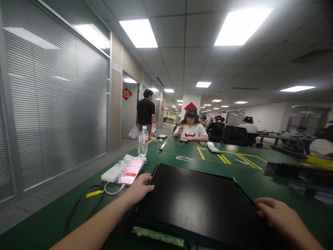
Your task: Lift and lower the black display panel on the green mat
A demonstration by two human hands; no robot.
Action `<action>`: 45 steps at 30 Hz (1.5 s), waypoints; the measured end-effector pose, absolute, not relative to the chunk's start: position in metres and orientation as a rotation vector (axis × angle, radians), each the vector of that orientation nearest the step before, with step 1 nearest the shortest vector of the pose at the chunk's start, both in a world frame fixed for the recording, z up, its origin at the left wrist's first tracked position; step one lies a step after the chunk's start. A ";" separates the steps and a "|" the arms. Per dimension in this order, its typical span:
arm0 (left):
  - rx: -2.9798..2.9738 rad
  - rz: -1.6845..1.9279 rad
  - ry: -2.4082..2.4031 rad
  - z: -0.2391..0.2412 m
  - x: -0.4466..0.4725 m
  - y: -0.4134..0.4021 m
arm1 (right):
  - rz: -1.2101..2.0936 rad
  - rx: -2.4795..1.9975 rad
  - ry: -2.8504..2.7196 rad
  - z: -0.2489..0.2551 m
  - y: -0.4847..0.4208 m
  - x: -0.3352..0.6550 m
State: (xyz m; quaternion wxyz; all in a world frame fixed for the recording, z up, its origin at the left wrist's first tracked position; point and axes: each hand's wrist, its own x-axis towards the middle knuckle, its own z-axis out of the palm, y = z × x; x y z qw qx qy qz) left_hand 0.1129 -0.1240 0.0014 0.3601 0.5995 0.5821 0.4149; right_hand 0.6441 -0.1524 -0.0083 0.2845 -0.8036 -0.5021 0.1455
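A flat black display panel (192, 201) lies in front of me on the green table. Along its near edge, a strip of green circuit board (157, 236) shows. My left hand (140, 189) grips the panel's left edge, thumb over the top and fingertips partly hidden. At the opposite side, my right hand (273, 210) has its fingers closed on the right edge; their tips are partly out of sight under it. A small pale tab (235, 179) sticks up at the far right corner of the panel.
Left of the panel are a lit phone (132, 170), a white box (110, 173) and a dark cord with a yellow tag (94, 193). A water bottle (143, 141) stands behind them. Across the table sits a person (192, 130); dark parts (288, 173) lie at right.
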 end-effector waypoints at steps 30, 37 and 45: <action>1.433 1.064 1.386 0.010 0.110 -0.123 | 0.415 -2.112 -1.360 -0.004 -0.152 0.647; 1.369 1.095 1.299 0.011 0.110 -0.127 | 0.432 -2.101 -1.356 -0.005 -0.154 0.647; 1.438 1.041 1.265 0.009 0.106 -0.127 | 0.447 -2.108 -1.355 0.000 -0.157 0.644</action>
